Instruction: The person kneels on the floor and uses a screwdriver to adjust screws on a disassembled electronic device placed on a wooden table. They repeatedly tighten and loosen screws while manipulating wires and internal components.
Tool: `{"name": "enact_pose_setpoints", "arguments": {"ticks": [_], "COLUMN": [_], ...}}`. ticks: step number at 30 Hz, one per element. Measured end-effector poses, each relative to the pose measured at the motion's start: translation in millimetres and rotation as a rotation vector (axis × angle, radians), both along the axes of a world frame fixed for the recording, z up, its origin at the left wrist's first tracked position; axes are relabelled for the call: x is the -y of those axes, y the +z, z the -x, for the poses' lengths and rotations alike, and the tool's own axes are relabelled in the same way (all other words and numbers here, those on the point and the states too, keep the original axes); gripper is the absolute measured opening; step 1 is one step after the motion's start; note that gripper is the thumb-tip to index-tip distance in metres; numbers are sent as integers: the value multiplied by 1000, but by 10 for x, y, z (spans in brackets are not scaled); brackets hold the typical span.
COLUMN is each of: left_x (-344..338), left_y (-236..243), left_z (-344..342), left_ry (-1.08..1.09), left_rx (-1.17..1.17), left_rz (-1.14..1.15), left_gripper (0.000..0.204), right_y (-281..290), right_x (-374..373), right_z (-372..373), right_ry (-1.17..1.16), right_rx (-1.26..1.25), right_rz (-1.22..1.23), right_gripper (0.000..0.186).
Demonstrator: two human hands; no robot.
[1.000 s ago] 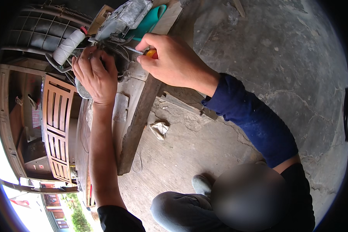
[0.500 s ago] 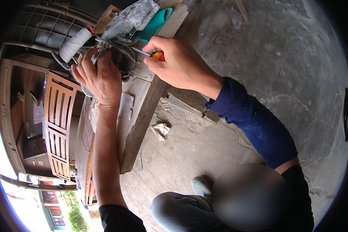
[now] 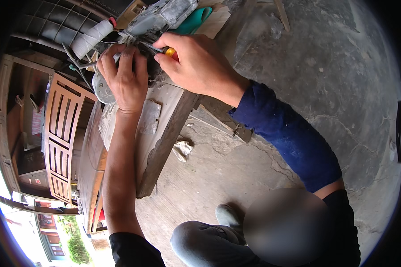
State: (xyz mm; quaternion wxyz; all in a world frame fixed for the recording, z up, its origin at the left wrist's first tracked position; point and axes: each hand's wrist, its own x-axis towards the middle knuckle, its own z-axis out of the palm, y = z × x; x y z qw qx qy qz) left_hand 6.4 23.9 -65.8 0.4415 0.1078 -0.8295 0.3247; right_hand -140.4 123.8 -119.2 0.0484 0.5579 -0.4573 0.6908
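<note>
A screwdriver (image 3: 170, 52) with a yellow and red handle is gripped in my right hand (image 3: 198, 64), its shaft pointing left into a grey metal machine (image 3: 153, 20). My left hand (image 3: 125, 82) lies over the machine's near side, fingers bent round a part that they mostly hide. Beside that hand a rounded grey housing (image 3: 103, 90) shows. A cone of white thread (image 3: 92, 39) stands at the machine's left. The screwdriver's tip is hard to make out among the dark metal parts.
The machine rests on a worn wooden bench (image 3: 158, 142). A flat plate (image 3: 149, 118) lies there near my left wrist. Behind my right hand is a teal sheet-like piece (image 3: 196, 20). A pale cloth (image 3: 182, 150) lies on the floor; a slatted wooden panel (image 3: 60, 129) stands left.
My right hand has shifted left and slightly up with the screwdriver, closer to my left hand. The whole view has turned a little; my left hand stays on the machine.
</note>
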Motion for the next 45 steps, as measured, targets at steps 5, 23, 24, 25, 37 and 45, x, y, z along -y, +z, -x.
{"name": "enact_pose_setpoints", "arguments": {"ticks": [5,23,24,25,37,45], "left_x": [-7,49,94,104,131,180], "left_y": [-8,40,35,25,53,156], "left_z": [3,-3,-30,-32,-50,-162], "left_ry": [-26,-98,-140,-147,-209,-158], "left_rx": [-25,-280,-264,-259,-277,-376], "left_rz": [-8,-444,-381,-372,-417,-874], "left_gripper": [16,31,31,31,34,62], "right_y": [26,85,83,108,708,332], "right_x": [12,49,55,40,-144,30], "right_z": [-14,-367,-386,-390,364,250], "right_ry": [-22,-263,-256,-251,493,379], "right_rx": [-49,-12,-15,-21,147,169], "right_rz": [-31,-27,-46,-70,-484,-357], "right_gripper": [17,12,13,14,20,19]}}
